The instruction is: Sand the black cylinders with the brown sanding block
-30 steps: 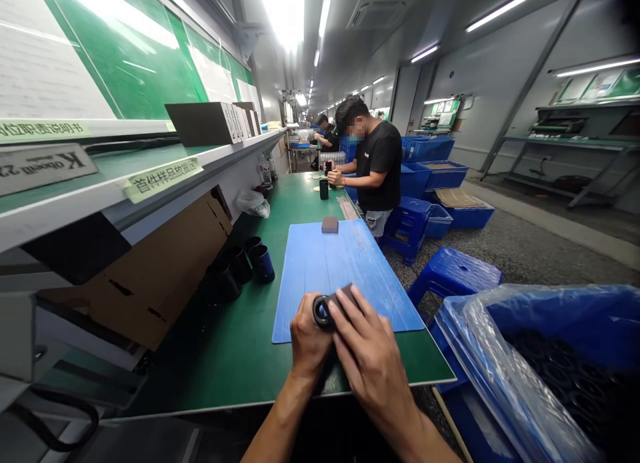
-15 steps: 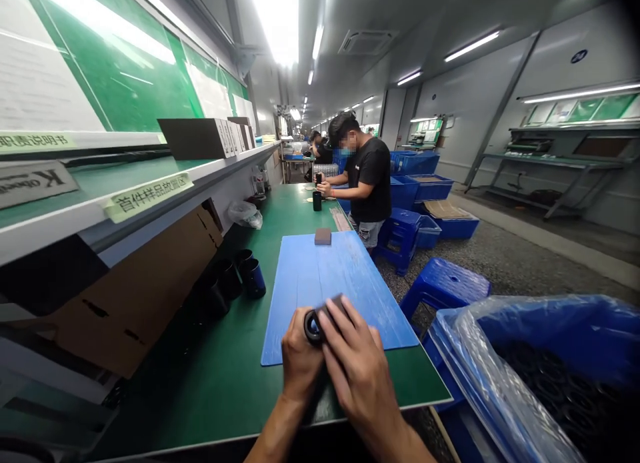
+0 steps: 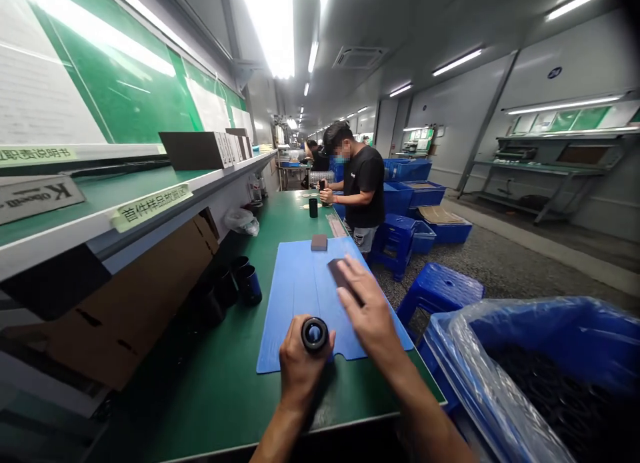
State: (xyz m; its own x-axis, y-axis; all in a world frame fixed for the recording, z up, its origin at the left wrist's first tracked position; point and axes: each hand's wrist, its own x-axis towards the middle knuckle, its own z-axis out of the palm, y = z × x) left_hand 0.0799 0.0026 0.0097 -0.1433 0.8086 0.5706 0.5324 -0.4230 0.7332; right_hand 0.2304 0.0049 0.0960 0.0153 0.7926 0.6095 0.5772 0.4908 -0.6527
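A ceiling tube [image 3: 273,30] above me burns out to white, and bright glare streaks the green board [image 3: 155,106] on my left. Below the shelf [image 3: 120,183], my counter [image 3: 215,396] sinks into dim shadow. My right hand [image 3: 373,316] looks smeared at the fingers, my left hand [image 3: 297,366] sharper. Light glints off the plastic liner [image 3: 480,343]; wide-angle distortion stretches the edges, and the upper-right corner goes black.

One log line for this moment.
left hand: holding black cylinder | right hand: holding dark block, apart from cylinder | blue mat: brown block at far end | left of mat: black cups
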